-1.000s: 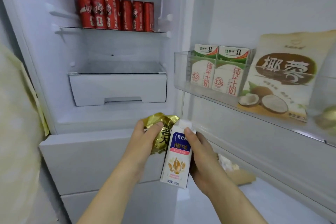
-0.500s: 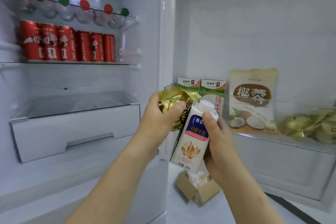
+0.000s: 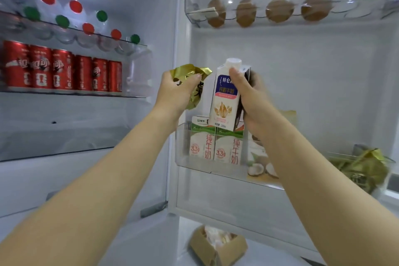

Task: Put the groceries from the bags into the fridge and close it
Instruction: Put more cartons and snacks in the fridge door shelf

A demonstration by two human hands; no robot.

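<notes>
Head view: two groceries are held up at the open fridge.

A crumpled gold foil packet (image 3: 190, 73) is gripped in the left hand (image 3: 174, 95), with the fingers curled round it, in front of the edge between the fridge body and the door. A white milk carton (image 3: 225, 97) with a round cap is held upright in the right hand (image 3: 252, 101), thumb on its front and fingers wrapped behind. The carton is held just above two green-and-white cartons (image 3: 216, 147), which are stood side by side in the clear door bin (image 3: 183, 153). A coconut-printed bag (image 3: 259, 168) and more gold packets (image 3: 362, 170) are seen further along that bin. Brown eggs (image 3: 246, 14) are lined in the upper door rack. Red cans (image 3: 62, 71) are ranged on a fridge shelf, beneath bottles with red and green caps (image 3: 75, 6).
</notes>
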